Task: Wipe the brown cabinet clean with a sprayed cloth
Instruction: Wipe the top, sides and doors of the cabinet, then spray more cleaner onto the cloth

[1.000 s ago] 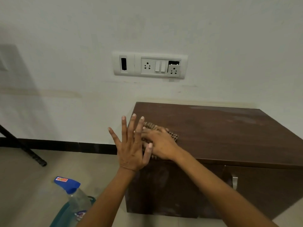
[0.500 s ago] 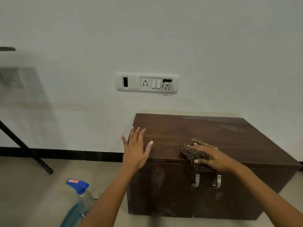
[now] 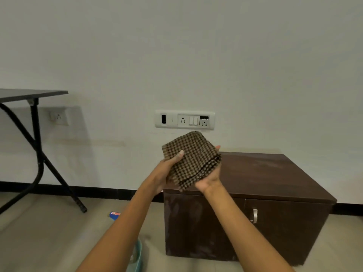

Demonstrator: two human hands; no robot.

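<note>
Holding checked cloth [image 3: 193,157] aloft, both hands, above cabinet [image 3: 261,173] edge

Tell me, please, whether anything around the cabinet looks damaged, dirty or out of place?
The switch panel has a dark open gap above its right socket, as if a module is missing. The brown cabinet shows pale dusty smears on its top, and whitish scuffs low on its front.

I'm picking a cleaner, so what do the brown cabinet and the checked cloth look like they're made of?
The brown cabinet looks like laminated board or veneered wood: dark, smooth, faintly glossy, with pale dusty smears on top; solid wood can't be ruled out. Its door handle looks like brushed metal. The checked cloth, held folded in both hands, appears to be soft woven fabric, probably cotton, judging by its textured weave and limp fold.
</note>
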